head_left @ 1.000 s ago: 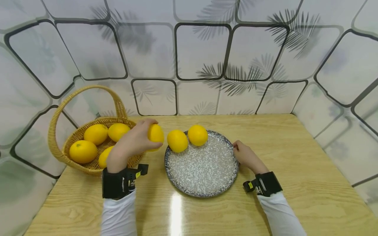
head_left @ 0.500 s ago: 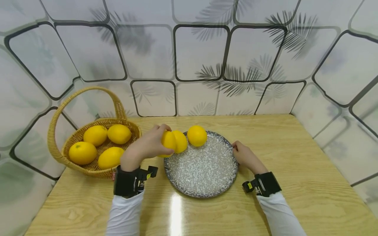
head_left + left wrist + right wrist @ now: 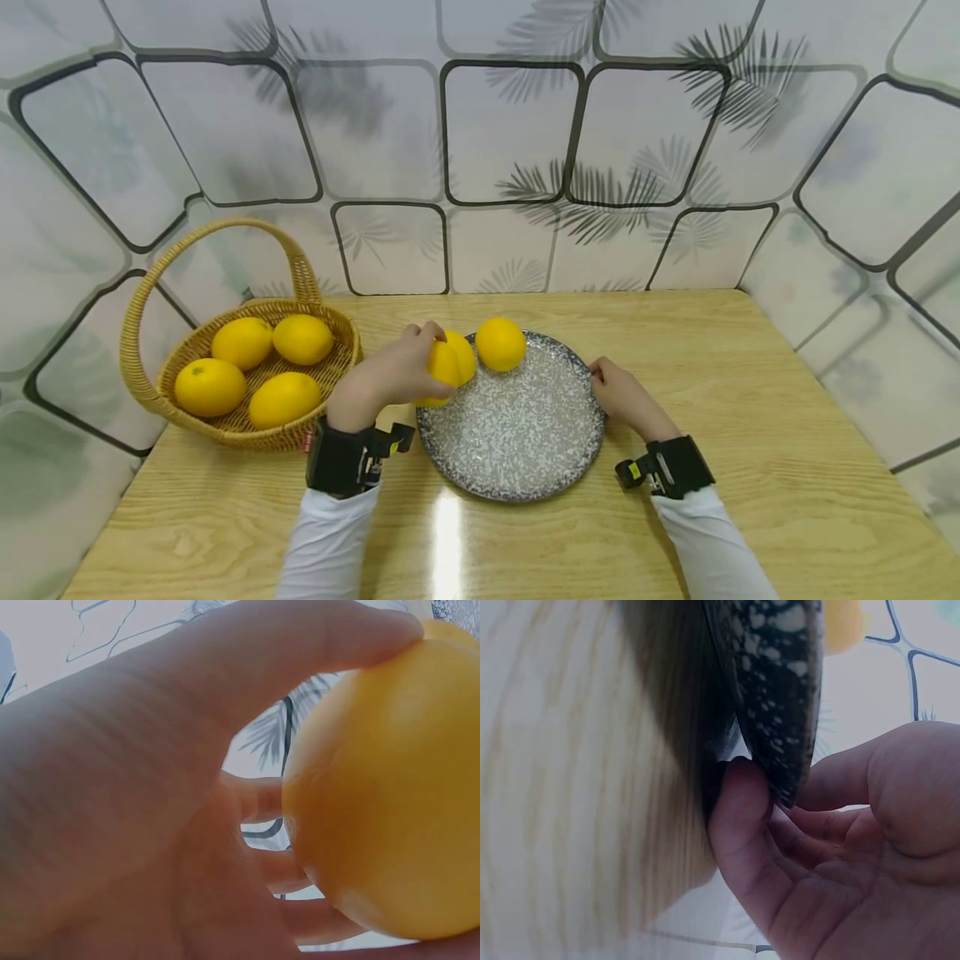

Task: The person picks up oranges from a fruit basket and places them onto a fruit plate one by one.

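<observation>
My left hand point(image 3: 401, 371) grips a yellow orange point(image 3: 390, 795), thumb on one side and fingers curled round the other. It hangs over the left rim of a speckled grey plate point(image 3: 517, 433) with a dark edge. Right beside it is a second orange point(image 3: 459, 354), partly hidden behind the held one. A third orange point(image 3: 501, 344) sits at the plate's back rim. On the plate's right side, my right hand point(image 3: 624, 396) pinches the rim. The right wrist view shows a finger under the plate's dark underside point(image 3: 772, 697).
A wicker basket point(image 3: 187, 421) with a tall handle stands at the left, several oranges point(image 3: 210, 387) inside it. The wooden table point(image 3: 750, 417) reaches back to a patterned wall covering point(image 3: 510, 133).
My left hand has carried the orange rightward from beside the basket to the plate's left rim, slowing in the last half second. My right hand stays at the plate's rim.
</observation>
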The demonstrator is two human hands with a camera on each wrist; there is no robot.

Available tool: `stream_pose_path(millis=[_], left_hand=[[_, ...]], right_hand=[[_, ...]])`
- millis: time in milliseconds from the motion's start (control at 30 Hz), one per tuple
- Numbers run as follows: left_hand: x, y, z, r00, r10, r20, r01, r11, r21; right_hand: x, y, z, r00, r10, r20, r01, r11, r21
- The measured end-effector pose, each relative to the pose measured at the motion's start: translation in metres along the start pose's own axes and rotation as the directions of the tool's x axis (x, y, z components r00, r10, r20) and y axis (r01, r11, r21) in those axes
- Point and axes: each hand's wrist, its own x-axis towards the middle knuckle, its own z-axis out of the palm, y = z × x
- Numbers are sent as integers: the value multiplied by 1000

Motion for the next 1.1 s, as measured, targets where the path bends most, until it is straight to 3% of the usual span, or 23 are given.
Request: stream_pose_path(millis=[400, 900, 1100], left_hand=[[4, 7, 6, 999, -22, 28, 21, 1000, 20], [6, 13, 9, 999, 25, -40, -17, 982, 186], [7, 13, 13, 999, -39, -8, 39, 979, 202]], right_hand=[[1, 2, 1, 1000, -13, -11, 13, 1000, -16], [1, 3, 2, 1000, -28, -12, 28, 999, -16], [1, 3, 2, 1000, -25, -13, 25, 1000, -16]])
